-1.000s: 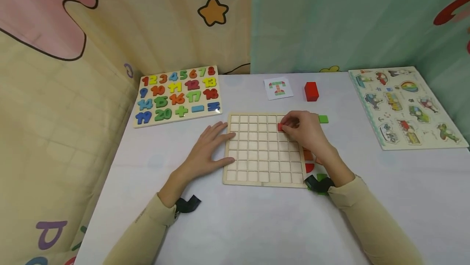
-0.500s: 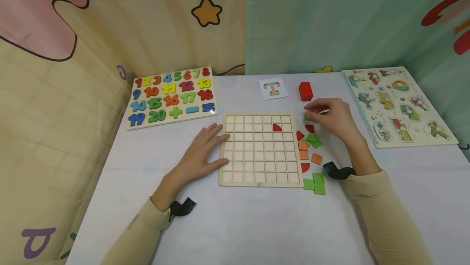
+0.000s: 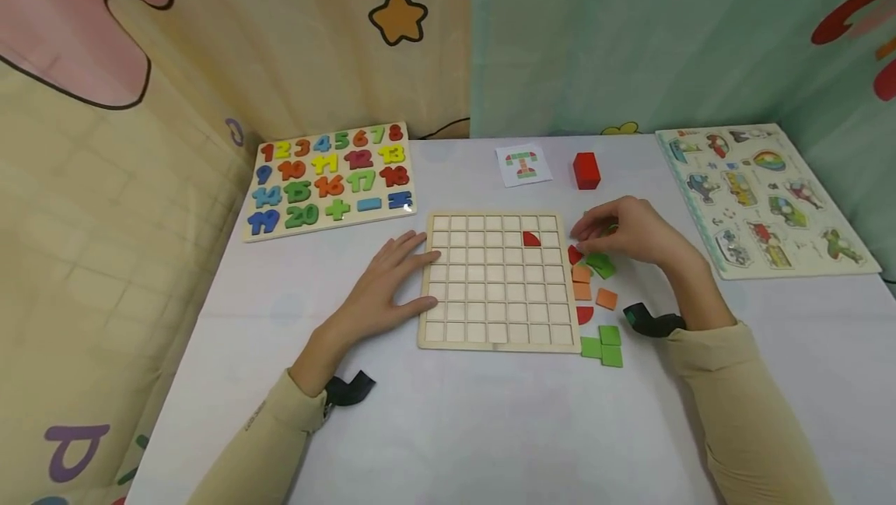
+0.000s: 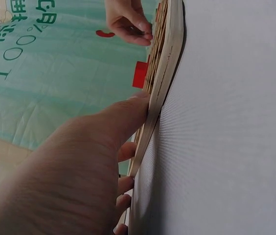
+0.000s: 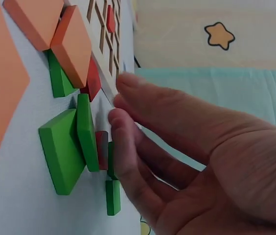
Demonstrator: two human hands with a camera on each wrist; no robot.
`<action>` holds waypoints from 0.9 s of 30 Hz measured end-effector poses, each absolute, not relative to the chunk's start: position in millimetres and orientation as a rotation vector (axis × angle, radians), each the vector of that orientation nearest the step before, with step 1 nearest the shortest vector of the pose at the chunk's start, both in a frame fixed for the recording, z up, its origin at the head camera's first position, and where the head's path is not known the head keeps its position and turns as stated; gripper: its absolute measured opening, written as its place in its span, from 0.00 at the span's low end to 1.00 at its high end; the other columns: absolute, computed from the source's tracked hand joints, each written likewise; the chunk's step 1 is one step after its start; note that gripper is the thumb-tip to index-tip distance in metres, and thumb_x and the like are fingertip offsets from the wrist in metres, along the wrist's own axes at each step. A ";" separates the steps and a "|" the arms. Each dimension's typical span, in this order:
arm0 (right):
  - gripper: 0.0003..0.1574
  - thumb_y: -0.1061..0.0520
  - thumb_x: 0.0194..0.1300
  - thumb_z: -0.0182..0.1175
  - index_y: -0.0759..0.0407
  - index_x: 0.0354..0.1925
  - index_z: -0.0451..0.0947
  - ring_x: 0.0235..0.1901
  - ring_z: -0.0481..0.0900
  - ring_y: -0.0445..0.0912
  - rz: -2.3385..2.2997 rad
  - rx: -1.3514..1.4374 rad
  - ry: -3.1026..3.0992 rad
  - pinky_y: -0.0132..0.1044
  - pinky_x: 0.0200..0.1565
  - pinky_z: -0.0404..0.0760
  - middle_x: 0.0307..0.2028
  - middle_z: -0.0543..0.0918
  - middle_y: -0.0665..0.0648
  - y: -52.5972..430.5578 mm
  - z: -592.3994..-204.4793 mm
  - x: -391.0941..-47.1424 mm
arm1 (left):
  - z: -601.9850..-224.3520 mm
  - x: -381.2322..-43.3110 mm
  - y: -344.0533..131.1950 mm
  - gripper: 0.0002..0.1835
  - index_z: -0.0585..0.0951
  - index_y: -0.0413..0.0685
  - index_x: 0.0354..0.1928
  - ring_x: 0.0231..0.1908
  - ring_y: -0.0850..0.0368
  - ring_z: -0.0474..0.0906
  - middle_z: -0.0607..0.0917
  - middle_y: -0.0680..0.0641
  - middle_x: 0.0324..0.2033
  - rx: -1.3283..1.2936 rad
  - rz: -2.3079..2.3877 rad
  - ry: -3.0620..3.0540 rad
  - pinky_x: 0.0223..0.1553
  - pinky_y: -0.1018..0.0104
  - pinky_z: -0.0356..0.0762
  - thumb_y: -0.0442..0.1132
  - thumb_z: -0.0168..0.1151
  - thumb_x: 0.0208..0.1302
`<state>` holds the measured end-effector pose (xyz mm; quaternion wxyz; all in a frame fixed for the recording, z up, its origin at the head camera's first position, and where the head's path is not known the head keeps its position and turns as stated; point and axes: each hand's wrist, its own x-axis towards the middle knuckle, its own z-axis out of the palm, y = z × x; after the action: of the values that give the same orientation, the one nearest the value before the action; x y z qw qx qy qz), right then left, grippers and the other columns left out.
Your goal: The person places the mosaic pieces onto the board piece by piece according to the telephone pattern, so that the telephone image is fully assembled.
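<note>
A wooden grid board lies flat, with one red quarter-circle tile in an upper right cell. My left hand rests spread at the board's left side, thumb and fingers on its frame. Past the upper right edge, my right hand hovers with fingers loosely bent, fingertips right by a red tile. In the right wrist view nothing shows between thumb and fingertips. Green tiles stand tilted close below them, with another red tile partly hidden behind.
Orange tiles, a red tile and green tiles lie along the board's right side. Behind are a pattern card and a red block. A number puzzle stands left, a picture puzzle right.
My right hand has let go of the red quarter-circle tile in the grid, moved right off the board, then slightly down toward the loose tiles. My left hand stays at the board's edge.
</note>
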<state>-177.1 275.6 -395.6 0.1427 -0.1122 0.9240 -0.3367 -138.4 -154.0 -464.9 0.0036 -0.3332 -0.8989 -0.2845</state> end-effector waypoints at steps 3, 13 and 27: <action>0.18 0.55 0.60 0.79 0.60 0.47 0.88 0.38 0.82 0.48 -0.896 -0.350 2.662 0.30 0.38 0.82 0.36 0.88 0.53 272.5 -398.2 -176.5 | -465.1 -138.6 -153.0 0.38 0.73 0.55 0.76 0.83 0.45 0.49 0.62 0.44 0.81 -1.051 -0.888 -2.817 0.85 0.45 0.42 0.55 0.71 0.67; 0.14 0.56 0.59 0.80 0.59 0.40 0.86 0.36 0.79 0.48 -0.784 -0.384 2.695 0.36 0.38 0.79 0.31 0.84 0.53 262.4 -396.7 -173.7 | -465.2 -139.7 -153.1 0.38 0.71 0.58 0.77 0.84 0.49 0.47 0.61 0.46 0.82 -1.042 -0.865 -2.857 0.86 0.50 0.40 0.57 0.69 0.68; 0.13 0.55 0.64 0.76 0.58 0.43 0.83 0.39 0.80 0.49 -0.966 -0.405 2.660 0.30 0.37 0.80 0.37 0.86 0.56 260.7 -385.1 -174.8 | -466.0 -138.5 -153.9 0.38 0.72 0.56 0.76 0.84 0.47 0.48 0.62 0.45 0.82 -1.034 -0.904 -2.833 0.85 0.46 0.42 0.55 0.71 0.67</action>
<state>-174.8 260.7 -385.1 0.1409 -0.1402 0.9212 -0.3344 -138.5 -153.9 -466.0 -0.0032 -0.3283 -0.8999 -0.2871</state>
